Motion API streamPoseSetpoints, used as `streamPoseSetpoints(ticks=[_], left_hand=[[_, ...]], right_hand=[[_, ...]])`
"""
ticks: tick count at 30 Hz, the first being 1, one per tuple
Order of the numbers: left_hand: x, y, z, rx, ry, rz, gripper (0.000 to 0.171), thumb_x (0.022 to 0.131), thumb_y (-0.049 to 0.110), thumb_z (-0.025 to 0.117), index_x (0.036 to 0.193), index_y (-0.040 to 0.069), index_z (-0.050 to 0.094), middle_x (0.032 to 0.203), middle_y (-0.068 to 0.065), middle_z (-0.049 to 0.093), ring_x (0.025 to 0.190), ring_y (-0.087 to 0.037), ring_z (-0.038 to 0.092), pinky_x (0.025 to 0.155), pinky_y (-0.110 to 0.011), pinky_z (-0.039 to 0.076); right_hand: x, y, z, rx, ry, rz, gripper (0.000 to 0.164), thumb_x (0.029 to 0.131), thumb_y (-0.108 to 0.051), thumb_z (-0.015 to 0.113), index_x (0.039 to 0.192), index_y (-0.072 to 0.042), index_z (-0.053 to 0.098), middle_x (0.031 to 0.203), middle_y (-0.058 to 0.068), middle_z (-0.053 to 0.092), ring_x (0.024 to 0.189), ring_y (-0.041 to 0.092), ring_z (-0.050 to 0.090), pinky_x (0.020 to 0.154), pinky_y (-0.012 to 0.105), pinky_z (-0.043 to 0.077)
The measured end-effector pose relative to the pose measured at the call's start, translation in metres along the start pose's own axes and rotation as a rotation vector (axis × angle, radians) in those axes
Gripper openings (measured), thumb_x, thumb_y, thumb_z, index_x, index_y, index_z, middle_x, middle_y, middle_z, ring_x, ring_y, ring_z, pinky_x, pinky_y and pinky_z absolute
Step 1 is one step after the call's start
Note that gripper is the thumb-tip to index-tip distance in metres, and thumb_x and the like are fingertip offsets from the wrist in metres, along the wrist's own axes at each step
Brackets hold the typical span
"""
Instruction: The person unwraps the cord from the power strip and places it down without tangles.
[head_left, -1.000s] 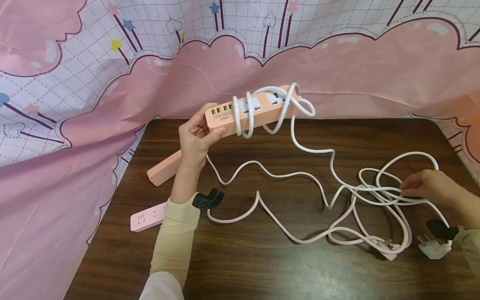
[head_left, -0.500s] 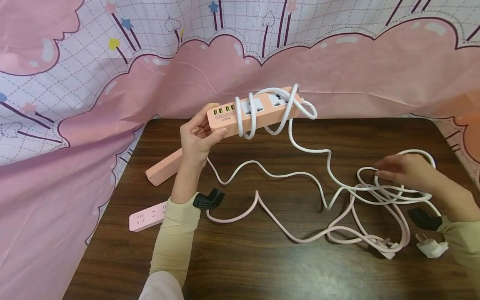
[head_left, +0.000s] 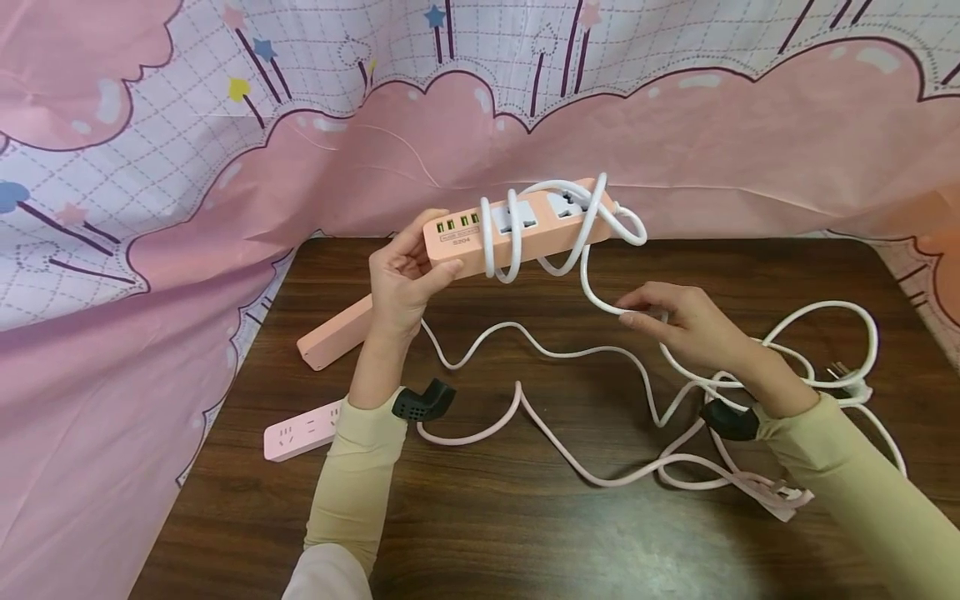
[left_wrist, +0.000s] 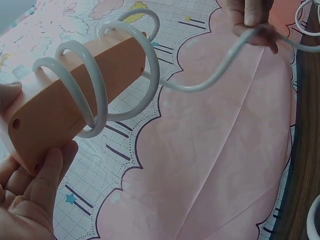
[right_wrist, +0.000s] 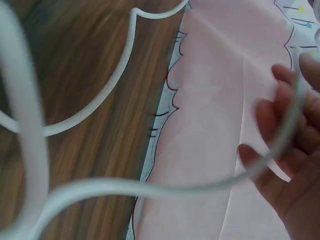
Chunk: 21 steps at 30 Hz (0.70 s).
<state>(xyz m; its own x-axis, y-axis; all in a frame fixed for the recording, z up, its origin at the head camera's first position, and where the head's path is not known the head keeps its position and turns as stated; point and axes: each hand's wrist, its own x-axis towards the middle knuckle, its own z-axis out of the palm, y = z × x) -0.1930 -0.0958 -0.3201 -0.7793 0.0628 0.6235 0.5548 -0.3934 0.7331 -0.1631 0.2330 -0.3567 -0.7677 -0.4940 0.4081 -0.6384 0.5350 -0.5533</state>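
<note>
My left hand (head_left: 401, 279) grips the near end of a peach power strip (head_left: 457, 242), thumb along its lower edge, and holds it above the table. USB ports and white sockets face up. Several turns of its white cord (head_left: 514, 237) are looped around the strip; the left wrist view shows these loops (left_wrist: 102, 85) standing loose off the peach casing (left_wrist: 55, 115). To the right, my right hand (head_left: 686, 321) pinches the cord between thumb and fingers, some way down from the strip. In the right wrist view the cord (right_wrist: 165, 189) runs across the fingers, partly blurred.
Another peach power strip (head_left: 337, 329) and a pink power strip (head_left: 303, 432) lie at the left of the brown table (head_left: 562, 533). Tangled cords and two plugs, one white (head_left: 855, 387) and one pinkish (head_left: 783, 500), lie at the right. A patterned cloth (head_left: 675, 150) hangs behind.
My right hand has moved left from the tangle and taken hold of the cord nearer the strip. The white plug has shifted up the table. My left hand holds the strip nearly still.
</note>
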Motion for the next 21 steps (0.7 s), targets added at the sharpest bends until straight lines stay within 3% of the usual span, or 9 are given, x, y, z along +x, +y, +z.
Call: streamPoseSetpoints(ticks=[5,11,13,16,19,21], left_hand=[[0.0,-0.001,-0.001,-0.013,-0.016,0.001,0.046,0.069,-0.009,0.066,0.113,0.0,0.064,0.099,-0.004,0.068,0.086,-0.013,0.062,0.07,-0.022,0.051],[-0.001,-0.002,-0.001,-0.029,-0.056,-0.016,0.046,0.068,-0.011,0.067,0.114,-0.003,0.063,0.1,-0.004,0.068,0.085,-0.013,0.062,0.069,-0.021,0.051],[-0.001,-0.002,0.0,-0.028,-0.061,-0.019,0.047,0.068,-0.012,0.066,0.115,-0.009,0.059,0.1,-0.004,0.068,0.086,-0.013,0.062,0.069,-0.021,0.052],[-0.001,-0.002,0.0,-0.024,-0.056,-0.017,0.049,0.068,-0.013,0.065,0.116,-0.013,0.056,0.1,-0.004,0.068,0.086,-0.013,0.063,0.069,-0.022,0.052],[0.0,-0.003,0.0,-0.027,-0.054,-0.003,0.048,0.068,-0.014,0.064,0.115,-0.011,0.058,0.1,-0.005,0.068,0.086,-0.014,0.062,0.069,-0.022,0.052],[0.0,-0.003,-0.001,-0.032,-0.049,0.009,0.048,0.067,-0.014,0.065,0.115,-0.009,0.06,0.1,-0.006,0.068,0.086,-0.014,0.062,0.069,-0.023,0.052]], right_hand=[[0.008,-0.007,-0.005,0.058,0.096,0.03,0.012,0.082,0.006,0.066,0.087,-0.005,0.069,0.078,-0.002,0.06,0.066,0.003,0.047,0.054,0.016,0.038],[0.015,-0.014,-0.028,0.08,0.352,0.076,0.007,0.081,0.012,0.063,0.084,0.007,0.067,0.078,-0.015,0.059,0.065,-0.001,0.048,0.057,0.012,0.038],[0.014,-0.017,-0.036,0.16,0.433,0.069,0.01,0.082,0.016,0.059,0.085,0.01,0.066,0.08,-0.015,0.061,0.069,0.0,0.051,0.061,0.012,0.039],[0.008,-0.019,-0.046,0.365,0.512,0.016,0.011,0.084,0.016,0.056,0.087,0.012,0.066,0.083,-0.006,0.066,0.077,0.006,0.055,0.067,0.014,0.041],[-0.001,-0.021,-0.051,0.518,0.523,-0.07,0.009,0.084,0.013,0.059,0.086,0.013,0.067,0.083,0.003,0.066,0.079,0.011,0.056,0.069,0.015,0.041],[-0.009,-0.023,-0.052,0.553,0.488,-0.138,0.007,0.084,0.009,0.062,0.084,0.016,0.066,0.082,0.005,0.066,0.078,0.011,0.056,0.068,0.015,0.042]])
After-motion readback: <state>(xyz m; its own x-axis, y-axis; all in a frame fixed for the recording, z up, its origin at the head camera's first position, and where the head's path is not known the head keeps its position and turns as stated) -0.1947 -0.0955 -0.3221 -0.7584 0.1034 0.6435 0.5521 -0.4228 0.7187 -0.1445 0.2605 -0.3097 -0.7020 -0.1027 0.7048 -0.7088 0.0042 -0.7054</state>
